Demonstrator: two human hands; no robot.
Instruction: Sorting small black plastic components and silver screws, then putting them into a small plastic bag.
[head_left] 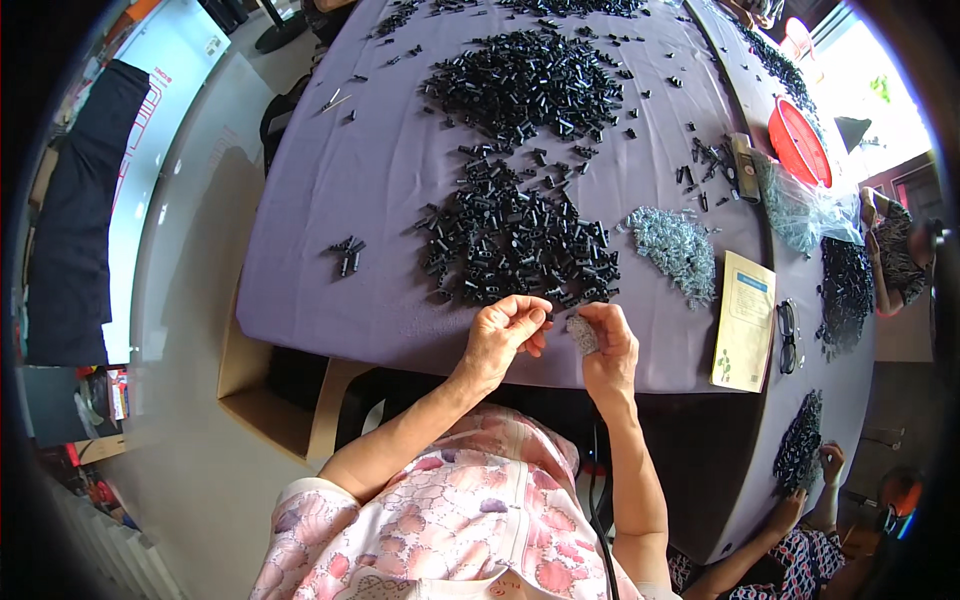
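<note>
My left hand (500, 338) is closed, thumb and forefinger pinching a small black plastic piece (548, 317) at the table's front edge. Just beside it, my right hand (611, 350) is curled around a cluster of small clear plastic pieces (581, 335). The two hands are close together but apart. Right beyond them spreads a heap of short black tubular pieces (515, 235). A smaller pile of clear plastic pieces (675, 255) lies to the right of that heap.
A larger black heap (525, 85) sits farther back on the purple cloth (330, 200). At right are a yellow booklet (743, 320), glasses (788, 335), a clear plastic bag (815, 212) and a red basket (800, 140). Other people's hands (795, 505) work at the right. A cardboard box (265, 415) stands below left.
</note>
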